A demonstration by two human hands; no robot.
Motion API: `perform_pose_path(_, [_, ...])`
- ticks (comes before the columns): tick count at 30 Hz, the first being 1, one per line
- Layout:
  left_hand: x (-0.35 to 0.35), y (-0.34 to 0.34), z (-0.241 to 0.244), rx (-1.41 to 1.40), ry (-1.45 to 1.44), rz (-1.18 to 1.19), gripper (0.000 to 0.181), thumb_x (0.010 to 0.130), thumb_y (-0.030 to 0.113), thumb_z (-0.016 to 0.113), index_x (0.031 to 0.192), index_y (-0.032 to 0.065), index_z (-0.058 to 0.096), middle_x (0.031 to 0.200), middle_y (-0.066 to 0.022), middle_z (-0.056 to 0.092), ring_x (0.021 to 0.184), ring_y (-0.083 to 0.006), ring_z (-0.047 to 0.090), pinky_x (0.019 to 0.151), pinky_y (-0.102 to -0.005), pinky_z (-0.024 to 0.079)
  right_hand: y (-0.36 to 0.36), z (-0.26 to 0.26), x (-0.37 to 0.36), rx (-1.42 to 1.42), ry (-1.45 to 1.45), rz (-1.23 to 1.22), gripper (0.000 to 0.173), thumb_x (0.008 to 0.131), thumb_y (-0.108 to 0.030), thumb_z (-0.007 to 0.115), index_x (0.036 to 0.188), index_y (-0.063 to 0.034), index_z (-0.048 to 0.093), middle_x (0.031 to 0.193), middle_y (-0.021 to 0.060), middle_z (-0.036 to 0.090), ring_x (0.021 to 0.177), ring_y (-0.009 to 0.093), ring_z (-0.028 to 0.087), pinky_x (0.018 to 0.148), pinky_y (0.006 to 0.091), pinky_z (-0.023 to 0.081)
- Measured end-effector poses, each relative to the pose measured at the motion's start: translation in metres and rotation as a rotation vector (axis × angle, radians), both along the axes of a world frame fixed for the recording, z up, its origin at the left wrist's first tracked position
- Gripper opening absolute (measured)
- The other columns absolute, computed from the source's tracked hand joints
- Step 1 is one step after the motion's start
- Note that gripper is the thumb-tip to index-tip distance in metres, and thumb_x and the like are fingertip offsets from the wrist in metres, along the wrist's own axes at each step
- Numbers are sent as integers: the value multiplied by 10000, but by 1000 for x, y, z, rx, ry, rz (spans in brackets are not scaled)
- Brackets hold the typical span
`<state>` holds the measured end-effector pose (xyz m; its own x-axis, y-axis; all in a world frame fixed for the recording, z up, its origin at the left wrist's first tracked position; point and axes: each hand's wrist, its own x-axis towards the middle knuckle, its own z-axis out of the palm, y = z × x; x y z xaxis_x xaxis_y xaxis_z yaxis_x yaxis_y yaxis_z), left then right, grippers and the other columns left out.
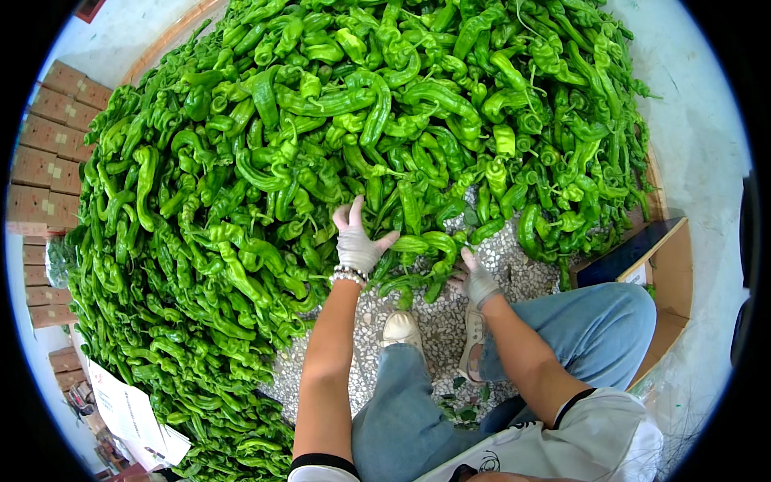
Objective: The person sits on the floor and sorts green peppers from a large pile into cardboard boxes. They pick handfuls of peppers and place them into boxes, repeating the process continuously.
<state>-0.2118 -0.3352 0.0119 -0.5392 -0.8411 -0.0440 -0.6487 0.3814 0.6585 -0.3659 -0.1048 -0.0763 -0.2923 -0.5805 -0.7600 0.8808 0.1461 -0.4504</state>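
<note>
A large heap of long, twisted green peppers [313, 96] fills the view ahead of me and down the left side. My left hand [358, 241], in a thin translucent glove with a bead bracelet at the wrist, reaches to the heap's near edge with its fingers spread and no pepper in its grasp. My right hand [477, 280], gloved too, is low over the speckled floor [530, 265], thumb raised, beside a few loose peppers [443, 244] that lie between the hands. Its fingers are partly hidden, so whether they touch a pepper cannot be told.
An open cardboard box [671, 289] stands by my bent knee at the right. Stacked cartons [45, 156] line the far left. Printed sheets [123, 410] lie beside the heap at lower left. My shoes [402, 328] rest on the floor near some leaf scraps [467, 414].
</note>
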Motion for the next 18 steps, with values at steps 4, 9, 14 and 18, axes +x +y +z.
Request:
perform_pose_path(4, [11,7,-16,6,80,48,1189,564,434,919,1497,164,233,1439,-307,199,1264,-455,371,1077,-490,362,-41,13,-2,-158,45,73,552,893,-346,671,1341,-95,468,1239,87,566,1071,226,575,883,438,501])
perform_pose_path(9, [-14,-17,6,249,-467,-208,1417,426,557,928,1533,126,155,1514,-399,68,1437,-481,137,1144,-460,300,-87,7,-25,-231,58,145,522,887,-296,683,1316,-73,485,1185,94,590,1019,211,600,836,362,530])
perform_pose_path(14, [-16,-28,19,216,-454,-310,1376,462,580,905,1520,65,192,1510,-267,278,1404,-450,238,1167,-455,207,-98,27,-13,-192,-24,268,496,867,-327,694,1242,-32,561,1140,105,634,1001,220,614,845,342,529])
perform_pose_path(18, [-19,-29,9,262,-419,-311,1273,588,627,825,1510,18,192,1472,-136,421,1399,-314,301,1172,-499,6,-97,37,-6,-273,-44,191,508,881,-348,676,1258,-29,556,1152,95,639,998,212,618,869,343,515])
